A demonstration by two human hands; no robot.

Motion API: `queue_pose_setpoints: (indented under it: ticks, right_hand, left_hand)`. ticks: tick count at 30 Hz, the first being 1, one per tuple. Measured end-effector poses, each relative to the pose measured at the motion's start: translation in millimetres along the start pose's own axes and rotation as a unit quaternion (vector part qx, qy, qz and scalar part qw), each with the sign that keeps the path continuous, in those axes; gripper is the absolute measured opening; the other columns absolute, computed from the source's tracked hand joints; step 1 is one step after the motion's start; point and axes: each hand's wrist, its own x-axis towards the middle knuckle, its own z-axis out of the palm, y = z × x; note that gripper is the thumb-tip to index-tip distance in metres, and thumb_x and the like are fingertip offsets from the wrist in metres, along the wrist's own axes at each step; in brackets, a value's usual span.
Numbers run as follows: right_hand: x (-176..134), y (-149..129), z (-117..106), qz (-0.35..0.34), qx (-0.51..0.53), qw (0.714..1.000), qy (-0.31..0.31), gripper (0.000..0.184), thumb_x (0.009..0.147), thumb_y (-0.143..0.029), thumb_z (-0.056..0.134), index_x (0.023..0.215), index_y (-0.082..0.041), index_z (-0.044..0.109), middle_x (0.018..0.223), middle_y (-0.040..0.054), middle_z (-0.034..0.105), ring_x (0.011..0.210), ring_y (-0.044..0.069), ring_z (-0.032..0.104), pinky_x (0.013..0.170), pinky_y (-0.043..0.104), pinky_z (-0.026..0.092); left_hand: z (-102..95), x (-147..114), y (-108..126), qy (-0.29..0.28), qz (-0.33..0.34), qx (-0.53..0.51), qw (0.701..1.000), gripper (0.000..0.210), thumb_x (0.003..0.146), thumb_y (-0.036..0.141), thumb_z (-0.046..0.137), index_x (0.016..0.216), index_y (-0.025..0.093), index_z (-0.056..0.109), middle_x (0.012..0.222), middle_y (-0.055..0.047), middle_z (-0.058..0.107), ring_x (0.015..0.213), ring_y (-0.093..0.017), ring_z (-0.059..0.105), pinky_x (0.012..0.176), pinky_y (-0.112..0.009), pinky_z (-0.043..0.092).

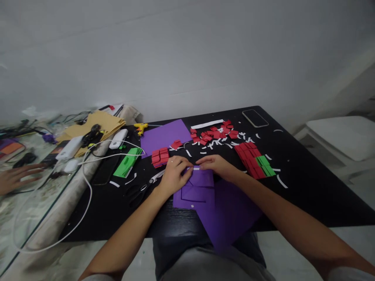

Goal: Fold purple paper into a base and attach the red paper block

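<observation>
A folded purple paper piece [197,189] lies before me at the table's front edge, with a short white strip [197,168] along its top edge. My left hand [175,173] is closed on the upper left corner, thumb bent against the paper beside the strip. On the other side my right hand [218,166] pinches the top edge, its fingertips close to the strip's right end. Under and right of this piece, a larger purple sheet [230,212] hangs over the front edge. Black-handled scissors [143,188] rest left of my left hand, partly hidden by it.
Loose red paper squares [216,134] and white scraps lie farther back. A red and green layered block [253,160], a phone [255,118], a yellow glue gun [141,128] and green paper strips [128,162] surround the work. A white cable [89,191] crosses left; another person's hand [19,177] is there.
</observation>
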Motion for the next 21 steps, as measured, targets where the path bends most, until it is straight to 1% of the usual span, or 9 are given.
queue_pose_setpoints:
  ticks: [2, 5, 8, 11, 15, 18, 21]
  right_hand:
    - [-0.2, 0.9, 2.6, 0.008, 0.018, 1.000, -0.003, 0.032, 0.062, -0.025, 0.088, 0.093, -0.020, 0.083, 0.083, 0.0025, 0.079, 0.076, 0.017, 0.067, 0.073, 0.030, 0.050]
    - [-0.8, 0.5, 4.6, 0.019, 0.038, 0.999, -0.008, 0.031, 0.062, -0.024, 0.089, 0.091, -0.020, 0.082, 0.082, 0.0025, 0.078, 0.073, 0.016, 0.066, 0.068, 0.028, 0.049]
    - [-2.8, -1.1, 5.6, 0.024, 0.045, 0.999, -0.015, 0.027, 0.059, -0.019, 0.087, 0.086, -0.019, 0.081, 0.078, 0.0011, 0.077, 0.070, 0.014, 0.064, 0.066, 0.026, 0.046]
    - [-5.4, -1.7, 6.4, 0.024, 0.044, 0.999, -0.020, 0.025, 0.059, -0.017, 0.085, 0.083, -0.018, 0.082, 0.072, -0.0005, 0.074, 0.067, 0.013, 0.061, 0.065, 0.026, 0.044]
    - [-6.0, 1.0, 7.2, 0.022, 0.047, 0.999, -0.013, 0.025, 0.058, -0.018, 0.088, 0.083, -0.017, 0.081, 0.075, 0.0016, 0.076, 0.070, 0.014, 0.062, 0.066, 0.026, 0.045]
    - [-4.9, 3.5, 7.9, 0.021, 0.055, 0.998, -0.002, 0.027, 0.059, -0.023, 0.090, 0.084, -0.018, 0.080, 0.078, 0.0026, 0.076, 0.070, 0.015, 0.063, 0.065, 0.027, 0.046]
    - [-4.4, 4.2, 10.1, 0.005, 0.060, 0.998, 0.004, 0.031, 0.059, -0.026, 0.091, 0.087, -0.019, 0.079, 0.083, 0.0032, 0.077, 0.072, 0.016, 0.065, 0.064, 0.027, 0.047]
  left_hand:
    - [0.5, -1.0, 0.4, -0.027, 0.005, 0.024, 0.999, 0.011, 0.100, 0.027, 0.065, 0.100, 0.024, 0.075, 0.100, -0.005, 0.074, 0.102, -0.023, 0.064, 0.096, -0.042, 0.044]
    - [0.6, -2.5, -0.6, -0.042, 0.007, 0.052, 0.998, 0.012, 0.101, 0.030, 0.065, 0.103, 0.024, 0.075, 0.100, -0.005, 0.074, 0.103, -0.024, 0.064, 0.096, -0.043, 0.043]
    - [0.6, -3.0, -1.7, -0.040, 0.017, 0.075, 0.996, 0.012, 0.101, 0.030, 0.065, 0.103, 0.023, 0.074, 0.099, -0.006, 0.074, 0.101, -0.024, 0.064, 0.095, -0.043, 0.042]
    - [0.5, -2.4, -1.3, -0.030, 0.029, 0.087, 0.995, 0.011, 0.101, 0.029, 0.065, 0.100, 0.022, 0.073, 0.096, -0.005, 0.074, 0.098, -0.024, 0.064, 0.093, -0.042, 0.043]
    - [-0.4, -1.5, 1.8, -0.022, 0.041, 0.094, 0.995, 0.009, 0.101, 0.026, 0.064, 0.099, 0.021, 0.072, 0.094, -0.004, 0.074, 0.096, -0.023, 0.065, 0.091, -0.042, 0.044]
    - [-0.8, -1.5, 4.7, -0.026, 0.043, 0.106, 0.993, 0.010, 0.101, 0.027, 0.064, 0.097, 0.021, 0.071, 0.093, -0.004, 0.075, 0.092, -0.023, 0.065, 0.087, -0.042, 0.044]
    - [-0.7, -1.7, 7.2, -0.027, 0.038, 0.127, 0.991, 0.012, 0.101, 0.029, 0.064, 0.098, 0.021, 0.072, 0.092, -0.005, 0.075, 0.090, -0.024, 0.066, 0.085, -0.042, 0.044]
